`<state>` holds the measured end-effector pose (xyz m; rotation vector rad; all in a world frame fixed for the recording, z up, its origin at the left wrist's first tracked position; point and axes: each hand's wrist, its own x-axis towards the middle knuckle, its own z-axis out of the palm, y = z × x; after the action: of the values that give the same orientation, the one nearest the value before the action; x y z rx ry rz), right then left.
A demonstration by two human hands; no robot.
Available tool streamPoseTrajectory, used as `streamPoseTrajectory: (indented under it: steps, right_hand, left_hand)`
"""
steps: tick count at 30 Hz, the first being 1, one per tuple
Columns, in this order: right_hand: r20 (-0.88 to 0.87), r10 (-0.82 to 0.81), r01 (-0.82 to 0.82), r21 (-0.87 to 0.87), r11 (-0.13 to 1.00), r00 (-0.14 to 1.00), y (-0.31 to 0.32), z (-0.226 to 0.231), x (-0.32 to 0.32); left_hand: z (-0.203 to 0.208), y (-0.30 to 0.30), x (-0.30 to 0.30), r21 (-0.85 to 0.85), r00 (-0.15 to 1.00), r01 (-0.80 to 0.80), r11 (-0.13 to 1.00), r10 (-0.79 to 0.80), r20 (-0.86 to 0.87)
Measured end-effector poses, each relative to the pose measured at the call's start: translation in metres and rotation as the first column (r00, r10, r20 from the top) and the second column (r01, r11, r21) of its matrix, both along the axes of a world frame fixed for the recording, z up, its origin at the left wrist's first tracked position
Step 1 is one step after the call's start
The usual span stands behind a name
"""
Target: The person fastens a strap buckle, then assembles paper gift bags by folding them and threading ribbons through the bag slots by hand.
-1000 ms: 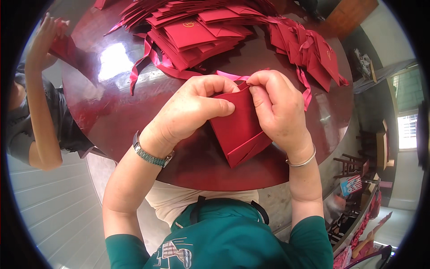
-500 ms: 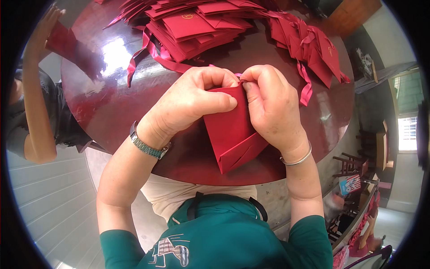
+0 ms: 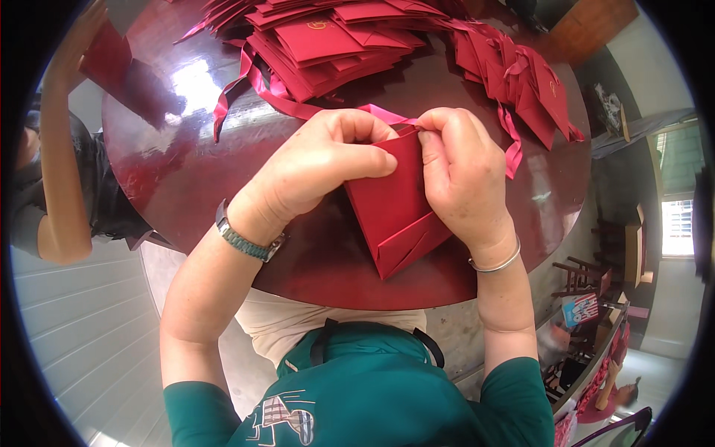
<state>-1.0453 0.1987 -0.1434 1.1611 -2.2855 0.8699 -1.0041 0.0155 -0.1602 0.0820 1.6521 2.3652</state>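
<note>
A red paper gift bag (image 3: 391,197) hangs tilted between my hands over the near part of the table, its folded base toward me. My left hand (image 3: 328,149) pinches the upper left edge, thumb on the front and bent fingers over the mouth. At the upper right corner my right hand (image 3: 465,175) is closed, thumb against forefinger at the rim. A pink ribbon (image 3: 387,115) runs behind the bag's mouth between both hands. Whether my right fingertips hold ribbon or only paper is hard to see.
On the round dark-red table (image 3: 313,276) lies a big pile of flat red bags (image 3: 320,45). More red bags (image 3: 514,82) with trailing ribbons lie at the far right. At the left edge, a co-worker's arm (image 3: 63,171) reaches up beside another red bag (image 3: 106,56).
My right hand has shifted slightly right, away from the left. More pink ribbon shows behind the bag's mouth, and the bag's base has tipped up and to the right.
</note>
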Motion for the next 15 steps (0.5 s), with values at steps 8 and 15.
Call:
streamPoseTrajectory:
  steps: [8,15]
  right_hand:
    - [-0.135,-0.080,0.068,-0.093,0.993,0.988,0.006,0.009,0.000]
    - [-0.407,-0.050,0.007,-0.107,0.994,0.912,0.014,0.021,0.013]
  left_hand:
    - [0.008,-0.004,0.003,-0.250,0.918,-0.146,0.957,0.037,-0.395]
    - [0.032,0.004,0.022,-0.329,0.310,-0.743,0.583,-0.136,-0.941]
